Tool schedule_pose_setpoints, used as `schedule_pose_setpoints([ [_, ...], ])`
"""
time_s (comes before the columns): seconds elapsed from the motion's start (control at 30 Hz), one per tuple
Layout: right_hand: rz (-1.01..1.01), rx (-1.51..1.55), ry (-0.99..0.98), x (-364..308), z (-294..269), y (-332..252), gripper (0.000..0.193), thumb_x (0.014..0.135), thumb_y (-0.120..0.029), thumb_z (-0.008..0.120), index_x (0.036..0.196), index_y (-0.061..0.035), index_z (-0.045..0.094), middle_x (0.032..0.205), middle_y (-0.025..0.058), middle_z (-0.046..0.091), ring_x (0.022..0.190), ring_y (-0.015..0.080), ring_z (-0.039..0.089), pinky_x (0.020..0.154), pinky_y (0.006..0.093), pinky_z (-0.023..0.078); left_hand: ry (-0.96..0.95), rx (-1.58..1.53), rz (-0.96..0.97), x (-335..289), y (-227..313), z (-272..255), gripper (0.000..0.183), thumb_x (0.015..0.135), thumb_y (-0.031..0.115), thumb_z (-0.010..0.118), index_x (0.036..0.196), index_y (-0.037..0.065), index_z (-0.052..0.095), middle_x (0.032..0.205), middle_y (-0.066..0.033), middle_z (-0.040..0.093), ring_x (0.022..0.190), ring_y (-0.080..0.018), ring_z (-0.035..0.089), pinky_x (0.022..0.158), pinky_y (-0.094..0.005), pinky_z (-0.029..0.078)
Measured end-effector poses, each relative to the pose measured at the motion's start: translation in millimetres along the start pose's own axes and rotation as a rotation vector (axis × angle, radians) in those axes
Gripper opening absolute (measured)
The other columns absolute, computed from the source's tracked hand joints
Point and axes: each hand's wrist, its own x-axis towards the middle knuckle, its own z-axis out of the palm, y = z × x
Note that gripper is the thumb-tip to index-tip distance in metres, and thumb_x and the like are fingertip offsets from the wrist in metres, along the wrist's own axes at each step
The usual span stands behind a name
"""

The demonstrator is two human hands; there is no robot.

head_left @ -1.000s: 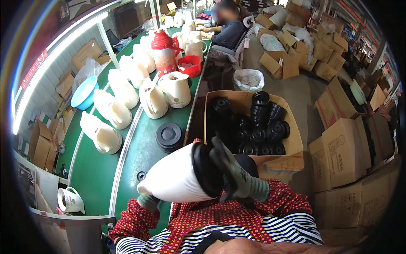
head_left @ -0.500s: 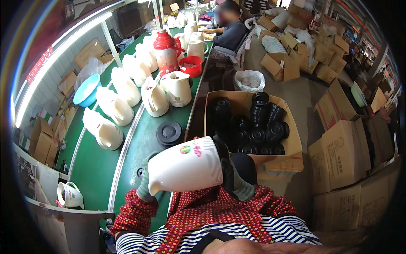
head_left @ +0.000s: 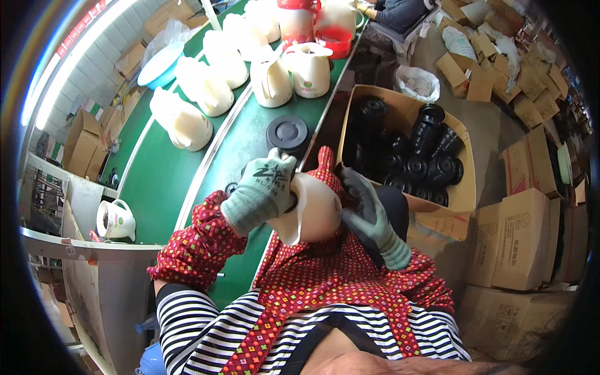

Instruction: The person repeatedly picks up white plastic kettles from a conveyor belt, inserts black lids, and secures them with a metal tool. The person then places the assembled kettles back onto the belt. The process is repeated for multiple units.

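Note:
A white jug is tilted in front of my chest, its spout toward the lower left. My gloved left hand is closed at the jug's handle side, its fingertips partly hidden. Beside the far end of the jug, my gloved right hand has its fingers stretched out and apart; whether its palm touches the jug I cannot tell. A stack of round black plastic parts sits on the green bench, just beyond my left hand.
Several white jugs stand in rows along the bench, near a red flask and a red bowl. A carton of black parts is at right. A co-worker's sleeve shows far off. One jug stands at left.
The jug has turned from lying sideways between both hands to pointing more toward me. My left hand has shifted to its handle side, and my right hand has opened. The view has tilted down.

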Motion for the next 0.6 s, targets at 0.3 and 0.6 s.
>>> schedule_pose_setpoints([
  [0.3,-0.224,-0.533,-0.339,14,-8,-57,0.085,0.072,-0.035,0.089,0.15,-0.0228,0.058,0.163,0.0273,0.034,0.142,0.0469,0.043,0.115,0.0559,0.036,0.171,-0.485,0.426,-41,-22,-33,0.09,0.068,0.033,0.094,0.147,0.011,0.055,0.162,-0.0344,0.03,0.148,-0.053,0.035,0.12,-0.0571,0.036],
  [0.6,-0.15,-0.738,-0.368,7,9,-80,0.066,0.073,-0.038,0.084,0.133,-0.0171,0.066,0.159,0.0385,0.031,0.14,0.0549,0.041,0.112,0.0644,0.035,0.08,-0.315,0.618,-32,-10,9,0.066,0.06,0.042,0.093,0.117,0.013,0.076,0.168,-0.034,0.02,0.153,-0.0612,0.018,0.123,-0.0682,0.021],
])
